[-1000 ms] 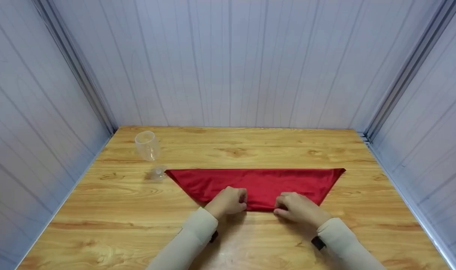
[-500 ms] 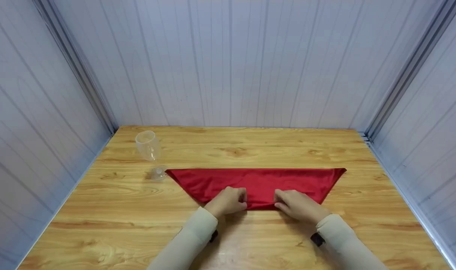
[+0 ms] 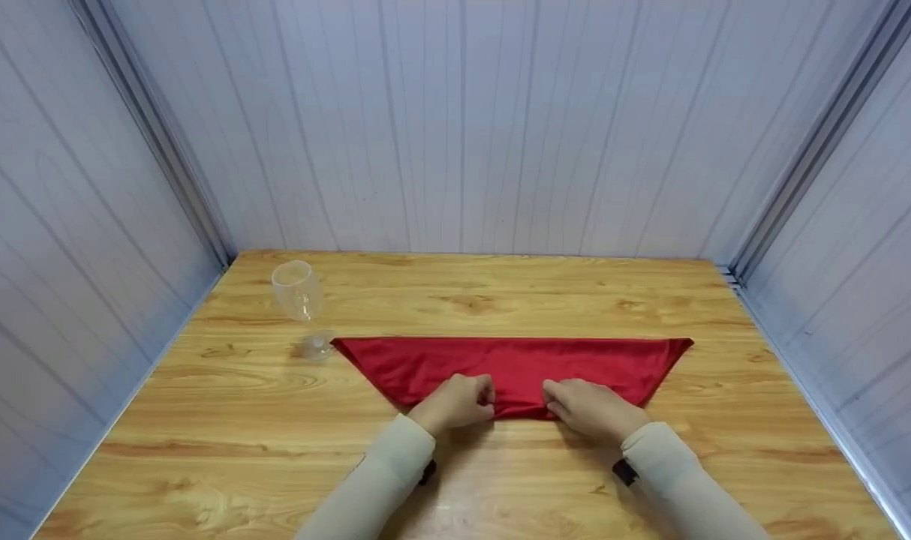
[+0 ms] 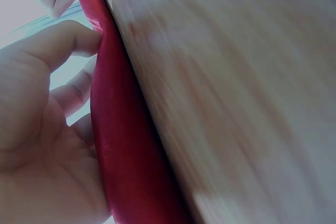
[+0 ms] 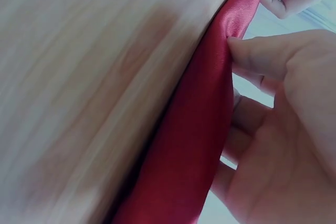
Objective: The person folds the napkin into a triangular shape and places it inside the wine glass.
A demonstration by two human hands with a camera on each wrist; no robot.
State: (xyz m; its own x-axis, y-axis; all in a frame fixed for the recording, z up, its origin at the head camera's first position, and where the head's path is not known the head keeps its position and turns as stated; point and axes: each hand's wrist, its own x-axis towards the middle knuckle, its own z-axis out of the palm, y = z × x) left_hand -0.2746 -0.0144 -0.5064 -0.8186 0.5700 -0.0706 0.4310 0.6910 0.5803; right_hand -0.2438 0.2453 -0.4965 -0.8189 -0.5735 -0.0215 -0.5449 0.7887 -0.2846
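Note:
A shiny red cloth (image 3: 512,360) lies folded flat on the table, its long straight edge at the far side and its sides narrowing to a shorter near edge. My left hand (image 3: 455,401) pinches that near edge left of the middle, fingers curled. Right of the middle, my right hand (image 3: 590,407) pinches the same edge between thumb and fingers. In the left wrist view, the thumb tip presses on the rounded fold of the cloth (image 4: 123,129). The right wrist view has the right thumb (image 5: 257,53) on the fold likewise, with the other fingers partly behind the cloth.
A clear stemmed glass (image 3: 296,292) stands at the back left, its foot close to the cloth's left corner. The wood-grain table (image 3: 200,420) is bounded by pale panel walls (image 3: 455,127) at the back and sides.
My right hand has shifted slightly left and away from me, its fingers drawing closer together at the near edge. That edge has rolled up a little. The left hand has barely moved.

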